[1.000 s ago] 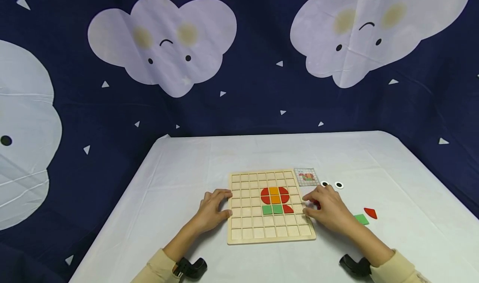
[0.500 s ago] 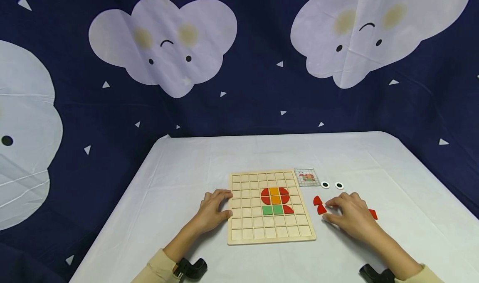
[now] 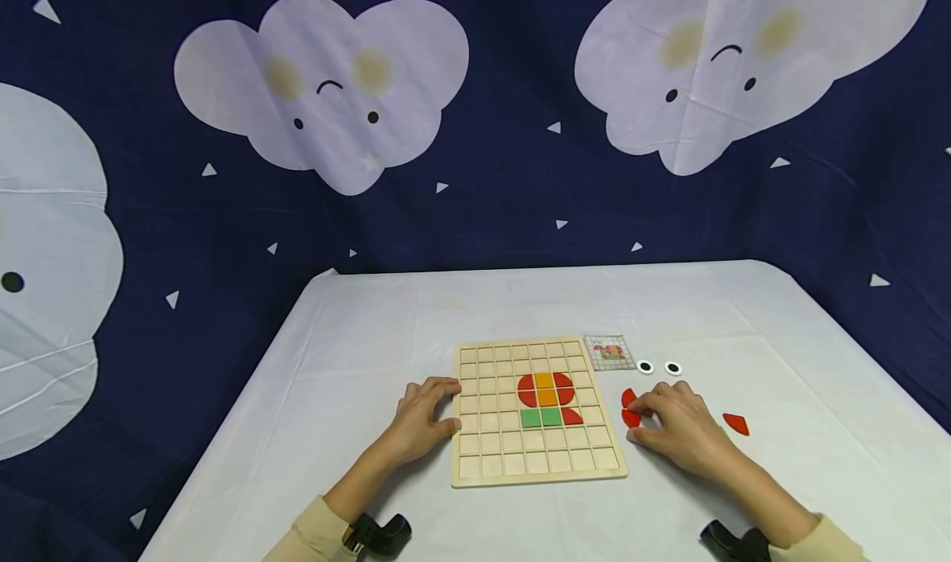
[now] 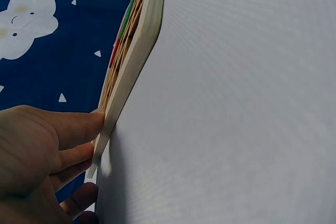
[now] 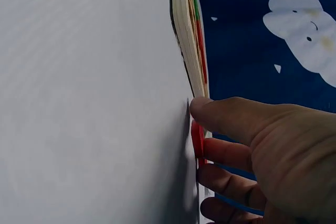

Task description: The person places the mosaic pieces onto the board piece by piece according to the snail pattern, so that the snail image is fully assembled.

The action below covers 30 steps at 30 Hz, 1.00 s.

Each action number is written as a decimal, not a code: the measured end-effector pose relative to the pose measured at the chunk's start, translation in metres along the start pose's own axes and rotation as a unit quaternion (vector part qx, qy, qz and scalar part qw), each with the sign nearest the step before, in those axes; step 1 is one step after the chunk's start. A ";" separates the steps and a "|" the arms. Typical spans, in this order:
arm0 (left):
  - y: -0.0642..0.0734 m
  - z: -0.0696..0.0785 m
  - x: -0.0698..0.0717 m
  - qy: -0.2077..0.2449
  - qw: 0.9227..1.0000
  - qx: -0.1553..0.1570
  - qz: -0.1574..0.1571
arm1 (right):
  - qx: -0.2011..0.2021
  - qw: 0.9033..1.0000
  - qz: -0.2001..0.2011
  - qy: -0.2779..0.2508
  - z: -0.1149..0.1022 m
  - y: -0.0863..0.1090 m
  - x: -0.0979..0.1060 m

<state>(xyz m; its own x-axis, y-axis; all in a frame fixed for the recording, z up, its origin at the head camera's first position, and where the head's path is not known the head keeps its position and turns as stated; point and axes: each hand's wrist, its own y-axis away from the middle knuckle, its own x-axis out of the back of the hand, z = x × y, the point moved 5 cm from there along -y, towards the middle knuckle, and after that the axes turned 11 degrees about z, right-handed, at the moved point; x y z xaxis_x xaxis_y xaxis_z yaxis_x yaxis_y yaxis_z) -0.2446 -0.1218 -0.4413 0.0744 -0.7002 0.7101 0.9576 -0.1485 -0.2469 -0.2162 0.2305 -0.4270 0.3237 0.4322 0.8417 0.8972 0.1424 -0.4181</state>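
A wooden grid board lies on the white table, with red, orange and green pieces set in its middle cells. My left hand rests its thumb and fingertips along the board's left edge, also plain in the left wrist view. To the right of the board are two red quarter-round pieces, the farther one just beyond the nearer one. My right hand has its index fingertip at the nearer piece, with the thumb spread apart from it. In the right wrist view a red piece shows edge-on beside the fingers.
A small pattern card lies against the board's upper right corner. Two white discs with black centres, one near the card and one farther right, lie behind my right hand. Another red piece is to its right.
My right hand moved right, away from the board's right edge, uncovering the two red pieces, then came back slightly left. The nearer red piece has shifted left. My left hand stayed put.
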 end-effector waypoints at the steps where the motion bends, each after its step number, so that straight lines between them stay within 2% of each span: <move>1: 0.000 0.000 0.000 -0.001 1.000 -0.001 0.001 | 0.004 1.000 -0.003 -0.003 -0.001 0.000 -0.001; 11: 0.000 0.001 0.000 0.000 1.000 -0.003 0.001 | 0.024 0.999 -0.009 -0.021 -0.006 0.000 -0.003; 20: 0.001 0.000 0.001 0.007 1.000 -0.003 0.001 | 0.025 0.999 0.010 -0.024 -0.011 -0.005 -0.003; 24: 0.001 0.000 0.001 0.006 1.000 -0.007 0.001 | 0.021 0.999 0.012 -0.046 -0.024 -0.016 -0.004; 30: 0.001 0.000 0.000 0.002 1.000 -0.012 0.000 | 0.037 0.996 -0.007 -0.080 -0.061 -0.036 -0.014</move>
<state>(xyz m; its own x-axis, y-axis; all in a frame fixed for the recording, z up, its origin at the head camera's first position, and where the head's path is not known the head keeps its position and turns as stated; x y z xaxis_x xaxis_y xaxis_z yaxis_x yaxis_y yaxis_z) -0.2437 -0.1225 -0.4413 0.0742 -0.7032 0.7071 0.9505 -0.1646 -0.2634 -0.2349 0.1648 -0.4032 0.2544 0.5661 0.7841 0.8748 0.2109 -0.4361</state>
